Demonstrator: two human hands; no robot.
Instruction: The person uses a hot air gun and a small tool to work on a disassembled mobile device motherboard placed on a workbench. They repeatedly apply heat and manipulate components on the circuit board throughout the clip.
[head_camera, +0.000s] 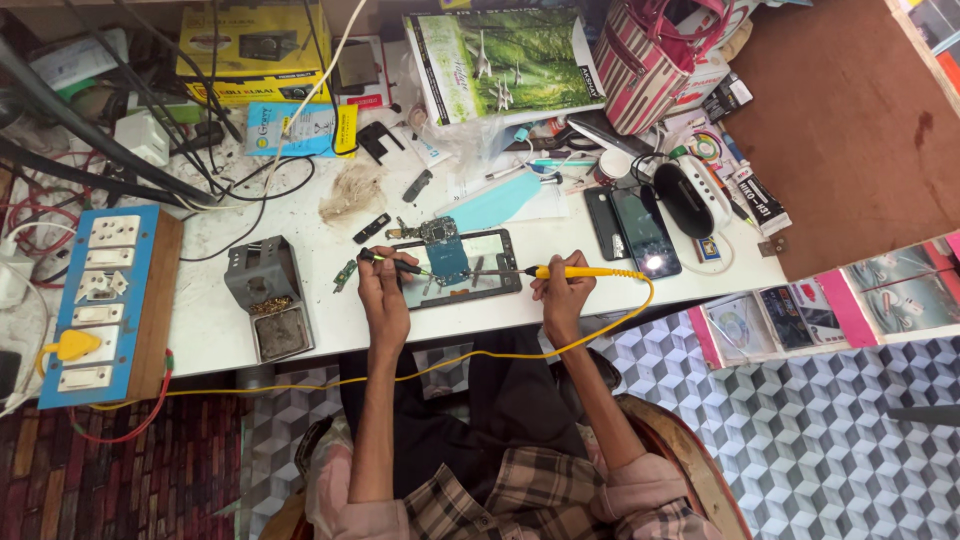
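At mid-frame the right hand (563, 292) has its fingers closed round a yellow soldering iron (585, 272), tip pointing left over the opened phone (455, 265) on the white tabletop (210, 320). The left hand (381, 285) pinches thin tweezers (398, 264) at the phone's blue circuit board (447, 252). Both wrists braced on the edge would likely steady the joint. Left of centre, a grey metal stand (270, 298) holds brass wool and a dark sponge.

A white, stained worktable (215, 325) fills the upper view, with a brown board surface (850, 130) at its right end. Below lies a grey cube-patterned floor (820, 440), meeting a dark red brick-patterned floor covering (120, 480) at left. Light is bright and even.
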